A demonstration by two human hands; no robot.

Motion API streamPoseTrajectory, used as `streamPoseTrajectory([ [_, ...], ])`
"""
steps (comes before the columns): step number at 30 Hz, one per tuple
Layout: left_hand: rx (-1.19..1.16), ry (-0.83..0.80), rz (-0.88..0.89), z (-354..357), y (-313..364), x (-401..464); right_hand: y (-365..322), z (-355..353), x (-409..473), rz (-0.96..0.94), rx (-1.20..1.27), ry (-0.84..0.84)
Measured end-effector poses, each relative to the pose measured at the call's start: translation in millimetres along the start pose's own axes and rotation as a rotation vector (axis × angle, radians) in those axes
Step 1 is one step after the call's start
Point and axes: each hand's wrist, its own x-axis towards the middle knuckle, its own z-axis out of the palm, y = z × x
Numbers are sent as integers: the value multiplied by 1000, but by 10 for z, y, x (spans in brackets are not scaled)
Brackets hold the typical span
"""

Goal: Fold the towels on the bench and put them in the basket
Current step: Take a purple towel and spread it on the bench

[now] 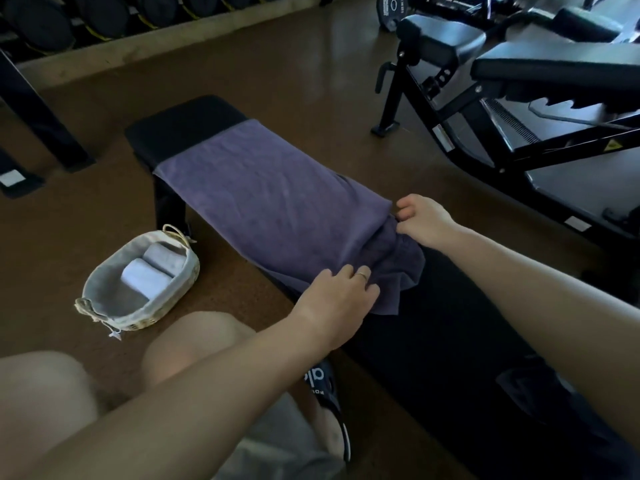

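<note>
A purple towel (277, 199) lies spread along the black flat bench (183, 123), its near end bunched up. My left hand (341, 292) rests on the near left corner of the towel, fingers curled into the fabric. My right hand (420, 216) pinches the near right corner at the bench's right edge. On the floor to the left of the bench stands an oval woven basket (104, 306) with a cloth liner, holding two rolled white towels (149, 277).
An adjustable black bench (519, 77) stands at the right. Dumbbells (41, 26) line a rack along the back wall. My bare knees (194, 344) and a black sandal (329, 393) are at the bottom, between basket and bench.
</note>
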Motion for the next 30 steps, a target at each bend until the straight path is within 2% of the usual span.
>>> streamPoseTrajectory([
  [3, -52, -71, -5, -33, 55, -31, 39, 53, -43, -40, -23, 81],
  [5, -165, -123, 19, -119, 9, -104, 27, 56, -56, -31, -16, 44],
  [7, -280, -220, 63, -224, -84, -204, -1, 34, -63, 38, 30, -6],
  [10, -284, -359, 86, -318, -206, -310, -46, -1, -97, 198, 151, -105],
  [14, -235, -265, 95, -285, -127, -356, -68, 24, -85, 202, 148, -130],
  [18, -49, -150, 174, -146, 100, -299, -102, 41, -118, 215, 189, -124],
  [21, 29, -68, 234, -57, 205, -254, -86, 14, -169, 210, 268, -64],
  [26, 9, -178, 243, -52, 171, -248, 211, -250, -208, 147, 22, 156],
  [30, -13, -208, 216, -78, 134, -274, 616, -375, -273, 190, -119, 149],
])
